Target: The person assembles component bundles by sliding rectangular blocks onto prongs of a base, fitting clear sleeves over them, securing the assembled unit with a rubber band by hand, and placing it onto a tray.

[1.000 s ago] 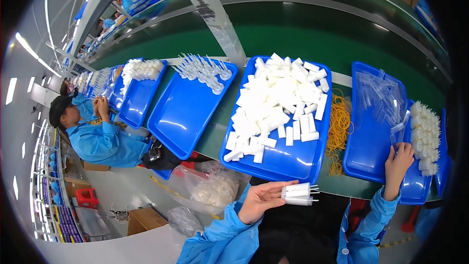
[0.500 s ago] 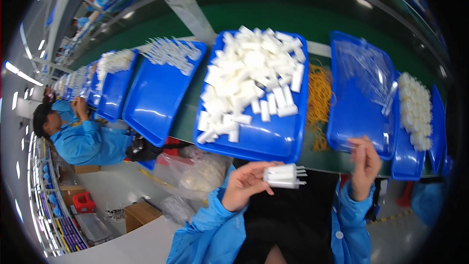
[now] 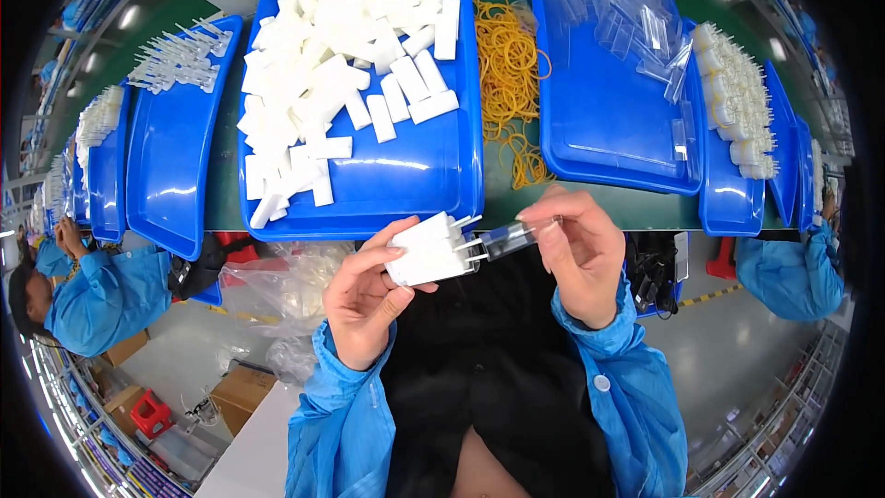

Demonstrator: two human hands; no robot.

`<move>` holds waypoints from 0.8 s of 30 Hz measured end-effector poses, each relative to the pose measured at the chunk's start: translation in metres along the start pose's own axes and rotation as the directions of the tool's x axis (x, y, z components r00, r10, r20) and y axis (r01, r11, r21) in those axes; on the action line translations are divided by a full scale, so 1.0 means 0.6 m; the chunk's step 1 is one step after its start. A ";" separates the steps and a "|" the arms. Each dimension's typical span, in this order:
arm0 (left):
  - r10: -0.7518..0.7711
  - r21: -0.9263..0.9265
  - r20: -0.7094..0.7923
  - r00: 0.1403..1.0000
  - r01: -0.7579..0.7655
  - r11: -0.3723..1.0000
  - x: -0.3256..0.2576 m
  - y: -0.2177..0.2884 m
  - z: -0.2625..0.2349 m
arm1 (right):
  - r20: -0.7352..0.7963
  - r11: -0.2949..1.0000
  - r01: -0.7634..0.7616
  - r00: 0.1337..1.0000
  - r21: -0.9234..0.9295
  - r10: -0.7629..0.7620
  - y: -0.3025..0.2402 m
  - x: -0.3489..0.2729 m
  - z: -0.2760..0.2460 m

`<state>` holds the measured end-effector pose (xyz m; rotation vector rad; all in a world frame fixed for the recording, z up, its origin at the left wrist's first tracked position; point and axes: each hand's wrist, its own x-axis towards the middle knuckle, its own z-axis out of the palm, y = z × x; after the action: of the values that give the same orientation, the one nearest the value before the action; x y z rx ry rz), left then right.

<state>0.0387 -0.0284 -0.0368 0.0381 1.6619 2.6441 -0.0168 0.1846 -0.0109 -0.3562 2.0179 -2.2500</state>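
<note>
My left hand (image 3: 364, 290) is closed around a bundle of white blocks (image 3: 426, 254) with thin white stems sticking out toward the right. Between the thumb and fingers of my right hand (image 3: 585, 254) is a clear plastic sleeve (image 3: 509, 239). The sleeve's left end meets the stems; whether any stem is inside it, I cannot tell. Just beyond my hands, a blue tray (image 3: 396, 198) bears a heap of loose white blocks (image 3: 336, 46). To its right, another blue tray (image 3: 599, 143) carries clear plastic sleeves (image 3: 636, 18).
Yellow rubber bands (image 3: 509, 74) lie between the two trays. On the left, a blue tray (image 3: 166, 175) bears thin white stemmed pieces (image 3: 180, 55). Bundled white pieces (image 3: 733, 97) fill a tray at right. Co-workers in blue (image 3: 111, 304) sit on either side.
My right hand has come left, and the clear sleeve it holds now meets the bundle. My left hand keeps the bundle, now tilted. The whole view has shifted.
</note>
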 end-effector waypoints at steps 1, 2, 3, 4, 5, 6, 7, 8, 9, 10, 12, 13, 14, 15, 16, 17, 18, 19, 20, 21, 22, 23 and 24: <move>0.022 0.025 0.012 1.000 -0.022 0.999 -0.001 -0.001 0.000 | 0.001 0.999 0.031 1.000 -0.043 -0.031 0.002 0.000 0.003; 0.016 0.022 0.013 1.000 -0.016 1.000 -0.003 -0.002 -0.002 | -0.002 0.999 0.025 1.000 -0.045 -0.025 0.003 -0.001 0.006; 0.035 0.085 0.017 0.999 -0.036 0.996 -0.005 -0.004 -0.004 | -0.006 0.999 0.032 0.999 -0.042 -0.033 0.003 -0.001 0.008; 0.053 0.147 0.024 0.998 -0.056 0.988 -0.006 -0.006 -0.005 | -0.010 0.998 0.041 0.999 -0.040 -0.041 0.004 -0.001 0.010; 0.049 0.144 0.024 0.998 -0.052 0.988 -0.007 -0.006 -0.005 | -0.012 0.998 0.036 0.999 -0.042 -0.037 0.005 -0.001 0.012; 0.050 0.137 0.016 0.999 -0.052 0.989 -0.007 -0.005 -0.004 | 0.000 0.998 0.047 0.999 -0.050 -0.047 0.007 0.001 0.014; 0.051 0.130 0.008 0.999 -0.051 0.990 -0.006 -0.004 -0.004 | 0.013 0.997 0.058 0.998 -0.058 -0.057 0.008 0.002 0.015; 0.049 0.129 0.007 0.999 -0.050 0.990 -0.005 -0.004 -0.003 | 0.013 0.997 0.056 0.998 -0.059 -0.055 0.009 0.002 0.017; 0.040 0.119 0.010 0.999 -0.041 0.992 -0.005 -0.003 -0.003 | 0.034 0.992 0.076 0.997 -0.102 -0.072 0.009 0.003 0.018; 0.030 0.110 0.012 0.999 -0.031 0.993 -0.004 -0.002 -0.003 | 0.057 0.985 0.096 0.994 -0.145 -0.089 0.009 0.003 0.020; 0.019 0.102 -0.001 1.000 -0.019 0.995 -0.003 -0.001 -0.002 | 0.051 0.980 0.111 0.993 -0.166 -0.104 0.009 0.004 0.023; 0.009 0.093 -0.012 1.000 -0.008 0.996 -0.003 -0.001 -0.002 | 0.045 0.974 0.128 0.992 -0.187 -0.121 0.010 0.003 0.024; 0.009 0.094 -0.013 1.000 -0.008 0.996 -0.003 -0.001 -0.002 | 0.039 0.968 0.144 0.990 -0.208 -0.139 0.010 0.003 0.026; 0.019 0.104 -0.010 1.000 -0.018 0.994 -0.003 -0.001 -0.002 | 0.039 0.968 0.144 0.989 -0.207 -0.139 0.011 0.002 0.029; 0.029 0.115 -0.006 1.000 -0.028 0.993 -0.002 -0.001 -0.001 | 0.000 0.977 0.139 0.990 -0.163 -0.141 0.014 0.000 0.034; 0.029 0.116 -0.006 1.000 -0.028 0.993 -0.002 -0.001 0.000 | -0.039 0.984 0.136 0.989 -0.119 -0.141 0.016 -0.002 0.039; 0.041 0.129 -0.013 0.999 -0.039 0.991 -0.002 -0.001 0.001 | -0.040 0.983 0.137 0.989 -0.119 -0.142 0.017 -0.005 0.043; 0.052 0.143 -0.019 0.998 -0.049 0.989 -0.002 -0.001 0.002 | -0.071 0.985 0.127 0.988 -0.114 -0.135 0.017 -0.009 0.046; 0.053 0.143 -0.017 0.998 -0.050 0.988 -0.002 0.000 0.002 | -0.102 0.987 0.117 0.986 -0.110 -0.128 0.018 -0.010 0.048; 0.057 0.130 -0.002 0.998 -0.056 0.990 -0.003 0.003 0.002 | -0.101 0.987 0.119 0.986 -0.107 -0.130 0.021 -0.010 0.049; 0.060 0.117 0.013 0.998 -0.062 0.991 -0.003 0.005 0.002 | -0.098 0.969 0.189 0.974 -0.159 -0.206 0.024 -0.010 0.050; 0.062 0.121 0.013 0.998 -0.063 0.991 -0.002 0.005 0.001 | -0.091 0.943 0.257 0.955 -0.210 -0.281 0.026 -0.010 0.050; 0.084 0.175 0.032 0.996 -0.088 0.981 -0.001 0.004 0.001 | -0.093 0.943 0.258 0.955 -0.209 -0.282 0.026 -0.010 0.051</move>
<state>0.0391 -0.0288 -0.0342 0.1469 1.9242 2.5344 -0.0049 0.1547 -0.0243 -0.5584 2.3946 -2.2777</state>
